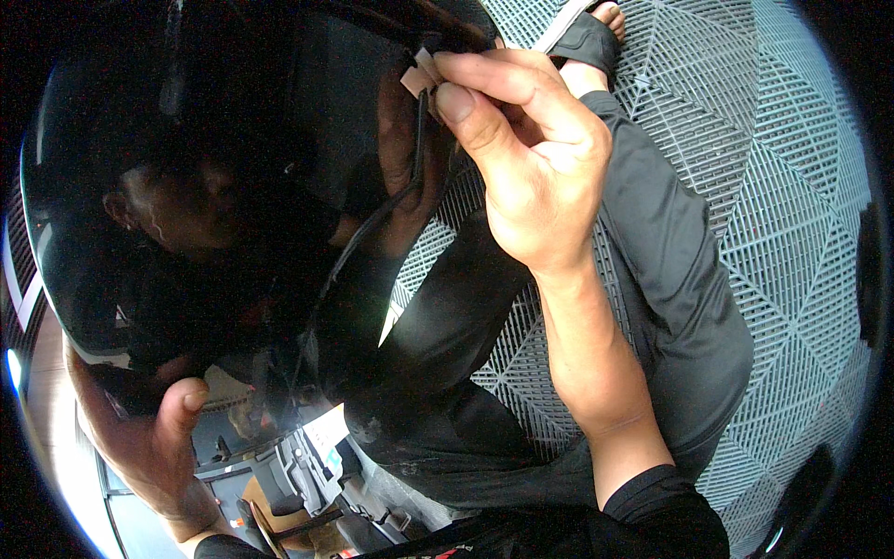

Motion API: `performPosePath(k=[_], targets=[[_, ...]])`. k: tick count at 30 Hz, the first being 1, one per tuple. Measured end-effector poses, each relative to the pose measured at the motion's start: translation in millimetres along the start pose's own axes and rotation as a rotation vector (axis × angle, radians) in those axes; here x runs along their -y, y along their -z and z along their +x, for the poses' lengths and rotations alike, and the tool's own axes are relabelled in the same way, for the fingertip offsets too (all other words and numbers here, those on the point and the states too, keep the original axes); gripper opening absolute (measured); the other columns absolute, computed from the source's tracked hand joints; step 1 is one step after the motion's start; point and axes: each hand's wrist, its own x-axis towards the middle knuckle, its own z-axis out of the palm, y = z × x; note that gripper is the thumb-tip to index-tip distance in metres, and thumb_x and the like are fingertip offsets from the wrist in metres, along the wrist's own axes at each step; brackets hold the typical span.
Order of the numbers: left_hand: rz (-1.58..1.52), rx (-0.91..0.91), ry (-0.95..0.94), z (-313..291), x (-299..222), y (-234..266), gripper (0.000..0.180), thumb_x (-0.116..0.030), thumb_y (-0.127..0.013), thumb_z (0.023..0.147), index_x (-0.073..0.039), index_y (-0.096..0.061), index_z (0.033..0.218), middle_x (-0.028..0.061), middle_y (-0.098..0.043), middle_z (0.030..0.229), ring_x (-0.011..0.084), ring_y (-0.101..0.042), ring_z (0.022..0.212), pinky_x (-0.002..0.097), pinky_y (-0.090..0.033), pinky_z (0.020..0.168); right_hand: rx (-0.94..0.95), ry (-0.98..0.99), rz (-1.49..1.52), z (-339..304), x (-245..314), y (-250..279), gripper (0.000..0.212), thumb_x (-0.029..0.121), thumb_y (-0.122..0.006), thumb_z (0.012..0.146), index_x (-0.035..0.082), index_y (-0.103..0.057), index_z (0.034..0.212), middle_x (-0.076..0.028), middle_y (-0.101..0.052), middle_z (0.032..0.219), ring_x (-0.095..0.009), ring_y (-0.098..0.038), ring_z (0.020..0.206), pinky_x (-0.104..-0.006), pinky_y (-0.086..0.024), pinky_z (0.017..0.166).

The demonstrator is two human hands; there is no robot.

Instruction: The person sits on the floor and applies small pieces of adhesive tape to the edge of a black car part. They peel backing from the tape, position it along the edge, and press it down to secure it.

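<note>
A large glossy black curved panel (251, 307) fills the left half of the head view and mirrors the surroundings. At its upper right edge my right hand (540, 168) pinches a small pale strip (419, 78) between thumb and index finger. What the strip is made of I cannot tell. A thin dark line (372, 222) runs down from it across the panel, and the fingers' reflection shows beside it. My left hand (158, 456) lies at the panel's lower left edge, its thumb apart from the fingers. Those fingers are partly in shadow.
Grey slatted floor tiles (792, 279) spread out on the right. My bent leg in black trousers (680, 279) crosses beneath my right forearm, and a sandalled foot (591, 42) is at the top. Reflections of white and dark items (307, 466) show low on the panel.
</note>
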Motion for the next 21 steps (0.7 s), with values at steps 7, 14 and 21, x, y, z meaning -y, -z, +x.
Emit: performPosePath(k=[7,14,21], targets=[[-0.024,0.019,0.063,-0.9,-6.2,5.2,0.120,-0.052,-0.095,0.065,0.001,-0.038,0.156,0.0101,-0.064,0.124,0.0208,-0.063,0.108,0.0337,-0.052,0.095,-0.008,0.025,-0.013,-0.1,-4.1,0.1,0.015,0.007,-0.076,0.092,0.001,-0.078,0.105,-0.010,-0.072,0.094,-0.020,-0.068,0.088,-0.0298,-0.054,0.079],[-0.061,0.003,0.069,-3.3,-5.0,4.4,0.120,-0.048,-0.097,0.064,0.001,-0.037,0.156,0.0130,-0.062,0.132,0.0238,-0.060,0.118,0.0359,-0.049,0.103,-0.002,0.002,0.003,-1.8,-4.3,-0.9,0.015,0.008,-0.077,0.091,0.001,-0.078,0.104,-0.010,-0.072,0.093,-0.021,-0.068,0.088,-0.0310,-0.053,0.080],[-0.068,0.016,0.080,-2.5,-5.9,4.6,0.119,-0.046,-0.097,0.064,0.000,-0.037,0.156,0.0130,-0.062,0.130,0.0232,-0.062,0.114,0.0348,-0.051,0.099,-0.006,0.014,0.004,-2.0,-5.1,-0.9,0.015,0.007,-0.077,0.091,0.001,-0.078,0.104,-0.010,-0.072,0.094,-0.021,-0.067,0.089,-0.0309,-0.053,0.080]])
